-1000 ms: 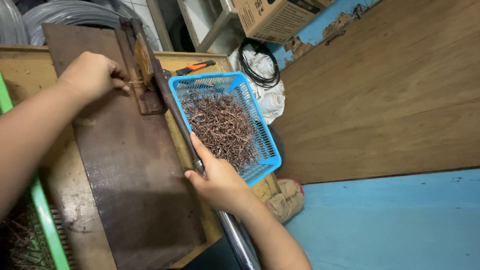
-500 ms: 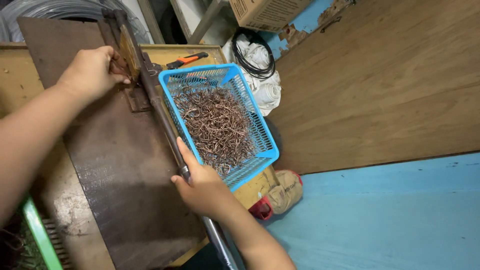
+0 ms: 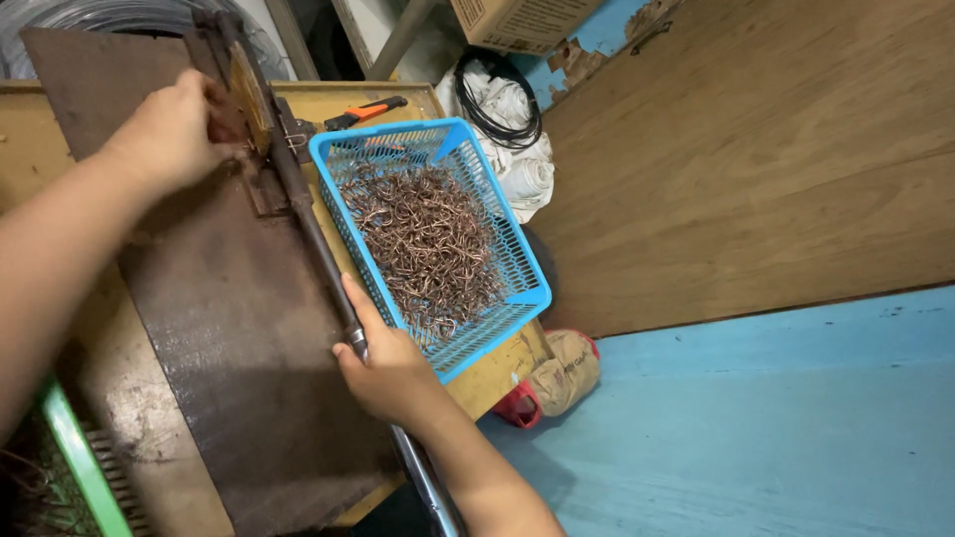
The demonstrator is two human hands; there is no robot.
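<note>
A: What do we hold?
B: Our right hand (image 3: 383,370) grips the long metal lever (image 3: 320,264); our left hand (image 3: 171,129) closes on the cutter's head (image 3: 242,94), beside the blue basket (image 3: 517,273) of copper hooks (image 3: 428,239).

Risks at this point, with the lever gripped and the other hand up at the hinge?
1. The left hand rests right at the hinge block; fingers may get pinched if the lever in the right hand swings.
2. The blue basket of bent copper wire pieces sits near the bench edge; a knock might tip it.
</note>
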